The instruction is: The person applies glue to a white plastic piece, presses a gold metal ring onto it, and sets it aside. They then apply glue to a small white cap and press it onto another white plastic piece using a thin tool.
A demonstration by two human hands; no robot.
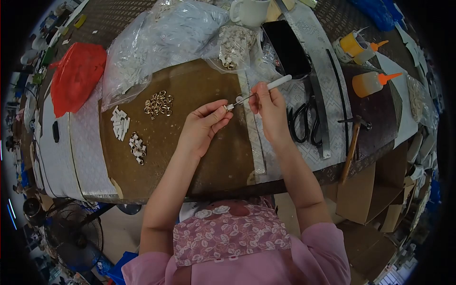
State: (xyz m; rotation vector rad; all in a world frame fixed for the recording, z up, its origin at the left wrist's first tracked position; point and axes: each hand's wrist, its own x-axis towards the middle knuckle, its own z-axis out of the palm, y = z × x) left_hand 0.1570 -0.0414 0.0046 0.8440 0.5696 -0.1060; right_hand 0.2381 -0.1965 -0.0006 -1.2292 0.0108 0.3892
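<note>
My left hand (207,124) pinches a small white piece (229,108) with a metal part on it, above the brown mat (213,161). My right hand (269,111) is closed on a thin metal tool with a white handle (279,82), its tip close to the white piece. Whether tip and piece touch is too small to tell. Left of my hands lie a pile of gold rings (158,104), a pile of white strips (120,123) and a pile of small white pieces with metal parts (137,148).
Behind are clear plastic bags (166,38), a red bag (78,78), a white mug (250,12) and a black phone (286,49). To the right lie black scissors (304,123), a metal ruler (320,118), a hammer (351,149) and a glue bottle (368,84).
</note>
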